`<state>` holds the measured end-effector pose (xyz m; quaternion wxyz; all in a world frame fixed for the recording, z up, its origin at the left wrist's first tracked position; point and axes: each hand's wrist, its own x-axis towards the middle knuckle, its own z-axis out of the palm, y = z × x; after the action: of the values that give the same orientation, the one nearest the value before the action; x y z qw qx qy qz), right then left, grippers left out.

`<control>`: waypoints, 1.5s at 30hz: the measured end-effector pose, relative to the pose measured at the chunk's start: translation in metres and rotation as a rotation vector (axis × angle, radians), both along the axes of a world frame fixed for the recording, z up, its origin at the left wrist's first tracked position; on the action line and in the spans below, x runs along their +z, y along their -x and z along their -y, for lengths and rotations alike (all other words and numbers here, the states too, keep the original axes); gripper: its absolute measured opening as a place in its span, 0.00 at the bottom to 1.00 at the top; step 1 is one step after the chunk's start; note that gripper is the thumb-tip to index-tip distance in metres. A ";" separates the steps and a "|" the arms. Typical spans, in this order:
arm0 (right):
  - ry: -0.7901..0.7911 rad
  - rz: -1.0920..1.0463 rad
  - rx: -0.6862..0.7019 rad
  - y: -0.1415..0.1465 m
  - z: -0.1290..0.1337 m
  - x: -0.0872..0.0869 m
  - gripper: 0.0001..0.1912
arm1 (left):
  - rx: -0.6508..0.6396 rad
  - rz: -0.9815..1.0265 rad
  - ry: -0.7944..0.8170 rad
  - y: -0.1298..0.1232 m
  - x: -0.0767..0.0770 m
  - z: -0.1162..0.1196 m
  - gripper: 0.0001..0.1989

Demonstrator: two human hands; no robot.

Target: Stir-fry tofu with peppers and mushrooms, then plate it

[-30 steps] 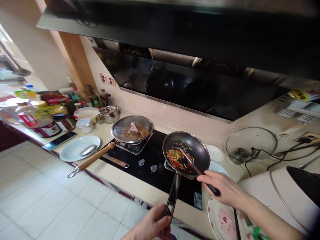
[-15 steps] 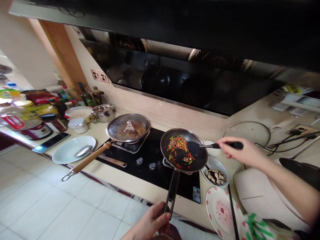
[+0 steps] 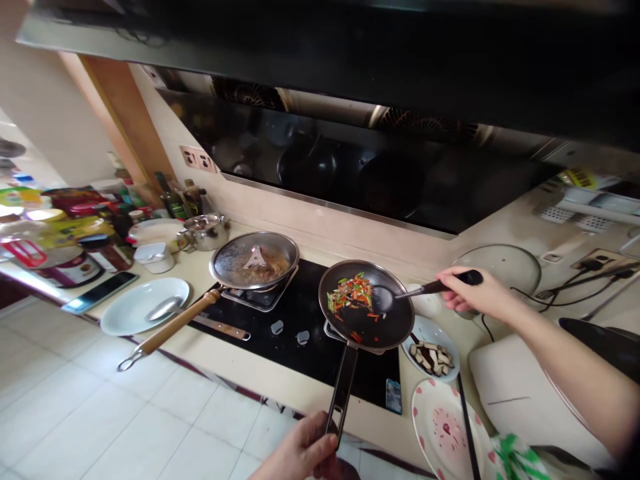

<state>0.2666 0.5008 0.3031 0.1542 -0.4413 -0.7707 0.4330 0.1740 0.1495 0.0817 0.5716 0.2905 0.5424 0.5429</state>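
My left hand (image 3: 306, 448) is closed around the end of the black handle of a frying pan (image 3: 370, 333), which rests over the right burner. Chopped vegetables (image 3: 353, 293) in orange, green and pale pieces lie toward the pan's left side. My right hand (image 3: 473, 291) grips the dark handle of a spatula (image 3: 384, 300), its black head down in the pan against the vegetables. Right of the pan, a bowl (image 3: 453, 337) holds dark-edged white slices that look like mushroom. Below it sits a plate (image 3: 425, 427) with a pink pattern, a long black stick lying across it.
A lidded pan (image 3: 255, 260) with a wooden handle (image 3: 170, 330) covers the left burner. Left of it are a pale oval plate (image 3: 120, 313) with a spoon, a phone (image 3: 100, 292), jars and bottles. A dark range hood (image 3: 320, 180) hangs above. A white appliance (image 3: 510, 387) stands right.
The spatula head has lowered slightly in the pan, and the vegetables are gathered more to the left. My left hand still holds the pan handle.
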 end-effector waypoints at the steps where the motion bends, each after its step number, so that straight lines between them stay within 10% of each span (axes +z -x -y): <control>1: -0.031 -0.015 -0.017 -0.005 -0.005 -0.003 0.09 | 0.004 0.011 0.008 0.000 0.001 0.000 0.26; 13: 0.061 -0.454 -0.014 0.006 0.038 -0.100 0.25 | 0.023 0.109 0.004 -0.003 -0.004 -0.003 0.26; 23: 0.152 -0.510 -0.372 -0.026 0.042 -0.154 0.28 | 0.022 0.088 -0.020 -0.002 0.008 -0.003 0.25; 31: 0.116 -0.311 -0.343 -0.088 0.061 -0.151 0.29 | 0.004 0.092 -0.016 0.002 0.010 -0.002 0.23; 35: 0.134 -0.439 -0.441 -0.080 0.057 -0.149 0.28 | -0.011 0.026 -0.037 0.005 0.004 -0.001 0.22; 42: 0.000 -0.227 -0.408 -0.095 0.057 -0.097 0.19 | -0.025 0.031 -0.032 0.007 0.002 0.000 0.20; 45: 0.029 -0.362 -0.444 -0.073 0.054 -0.107 0.17 | -0.024 0.020 -0.043 0.006 0.000 0.001 0.20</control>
<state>0.3394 0.4465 0.1957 0.3739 -0.5170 -0.6090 0.4712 0.1684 0.1485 0.0814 0.5772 0.3036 0.5211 0.5506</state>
